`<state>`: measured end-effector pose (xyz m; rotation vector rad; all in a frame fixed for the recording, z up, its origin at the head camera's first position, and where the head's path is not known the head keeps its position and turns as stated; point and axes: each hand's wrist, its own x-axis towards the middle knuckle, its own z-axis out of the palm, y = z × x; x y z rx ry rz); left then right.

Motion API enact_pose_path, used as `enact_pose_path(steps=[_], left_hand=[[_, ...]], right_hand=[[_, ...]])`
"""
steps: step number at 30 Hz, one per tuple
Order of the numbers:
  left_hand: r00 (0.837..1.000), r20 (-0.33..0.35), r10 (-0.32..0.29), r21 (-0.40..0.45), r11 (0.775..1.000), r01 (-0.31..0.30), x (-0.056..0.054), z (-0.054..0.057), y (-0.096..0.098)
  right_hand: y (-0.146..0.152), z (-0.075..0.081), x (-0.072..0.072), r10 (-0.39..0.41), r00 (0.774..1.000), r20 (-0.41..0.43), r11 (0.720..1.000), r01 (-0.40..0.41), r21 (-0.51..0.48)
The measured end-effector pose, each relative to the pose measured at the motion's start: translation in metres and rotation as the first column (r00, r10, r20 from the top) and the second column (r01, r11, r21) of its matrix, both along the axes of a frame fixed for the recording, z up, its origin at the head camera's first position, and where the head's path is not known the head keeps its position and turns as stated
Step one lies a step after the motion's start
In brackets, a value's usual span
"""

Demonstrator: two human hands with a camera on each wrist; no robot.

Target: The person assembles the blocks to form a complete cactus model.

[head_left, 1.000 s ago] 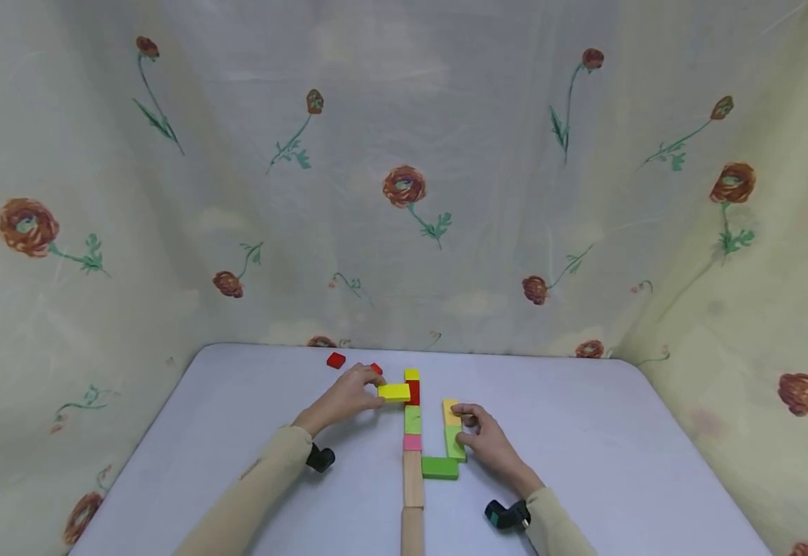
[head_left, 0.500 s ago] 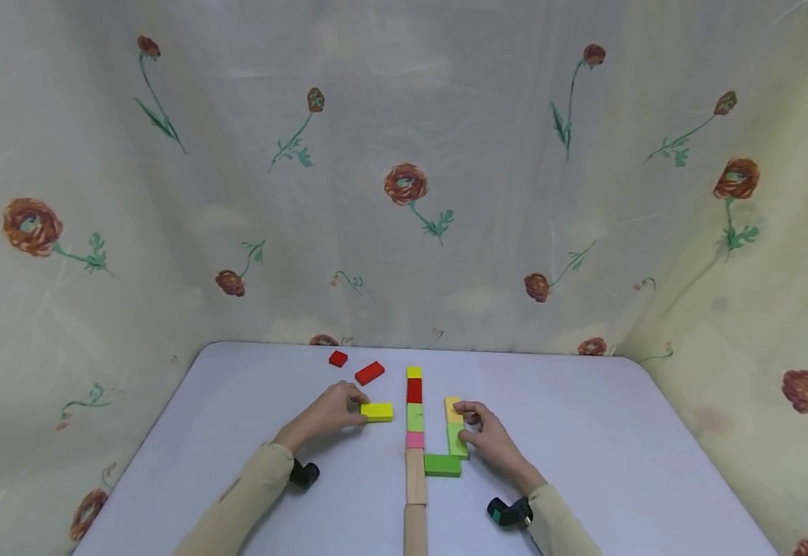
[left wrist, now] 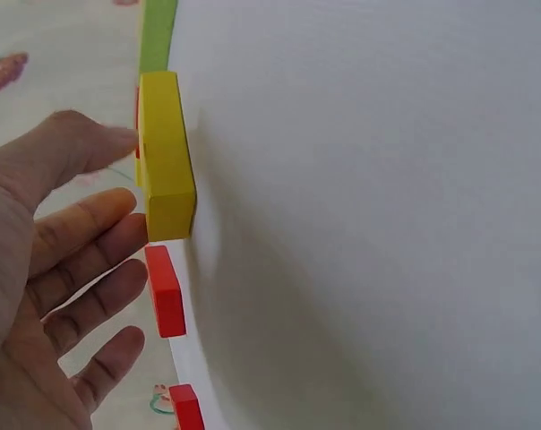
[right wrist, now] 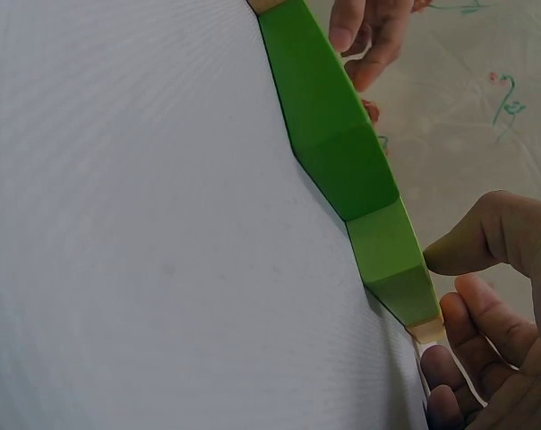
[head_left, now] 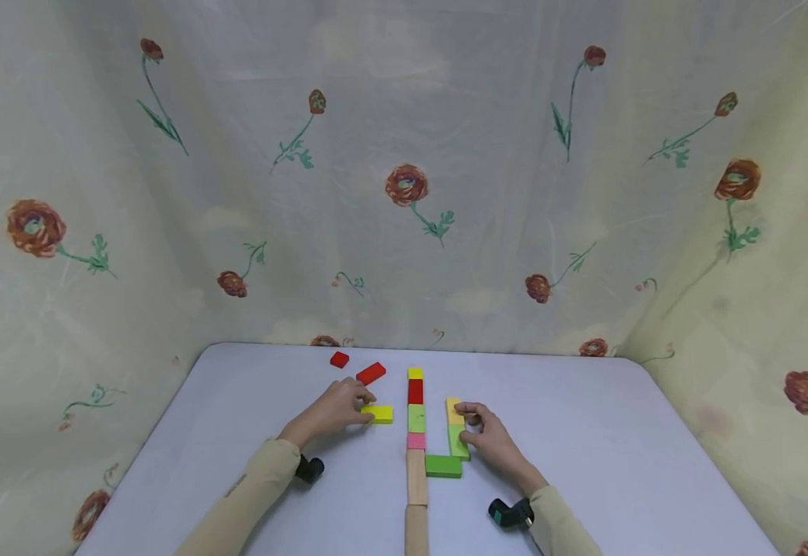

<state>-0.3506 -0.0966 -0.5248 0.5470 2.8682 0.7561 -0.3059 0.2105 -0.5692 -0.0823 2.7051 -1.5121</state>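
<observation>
A yellow block (head_left: 381, 415) lies flat on the table, left of the line of blocks. My left hand (head_left: 337, 408) is at its left end, with thumb and fingers spread apart. In the left wrist view the thumb tip is right at the yellow block's (left wrist: 167, 148) edge, the fingers below it. My right hand (head_left: 494, 442) rests beside a light green block (head_left: 457, 442) and an orange-yellow block (head_left: 453, 411) laid end to end. Its thumb touches the green one's side, and a fingertip overlaps the orange-yellow one.
A line of blocks runs up the table: wood blocks (head_left: 416, 476), a pink block (head_left: 415, 441), a light green, a red block (head_left: 415, 391) and a yellow one. A darker green block (head_left: 443, 466) abuts its right side. Two red blocks (head_left: 371, 373) lie back left.
The left hand brought the yellow block leftward and nearer, away from the line, set it on the table and loosened its fingers. The right hand has stayed in place.
</observation>
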Motion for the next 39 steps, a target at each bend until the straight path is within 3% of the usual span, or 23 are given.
enact_pose_path(steps=[9,20,26,34,39], left_hand=[[0.998,-0.007,-0.061,-0.019,0.998,0.061,-0.003,-0.001,-0.001],[0.996,0.046,-0.072,-0.003,0.997,0.072,0.001,0.000,0.001],[0.995,0.049,-0.086,-0.026,0.996,0.088,0.011,-0.003,0.001],[0.992,-0.026,-0.127,-0.131,0.984,0.123,0.031,-0.002,0.005],[0.986,-0.069,-0.154,-0.148,0.979,0.143,0.040,0.000,0.008]], right_hand=[[-0.001,0.000,0.000,0.012,1.000,-0.006,1.000,-0.012,0.003],[0.000,0.002,0.001,0.004,1.000,-0.005,1.000,-0.004,-0.007],[-0.001,0.002,0.001,0.003,1.000,-0.009,1.000,-0.003,-0.009],[-0.001,0.003,0.001,0.002,1.000,0.005,1.000,-0.002,-0.022],[-0.001,0.002,0.001,0.006,1.000,0.002,1.000,-0.006,-0.027]])
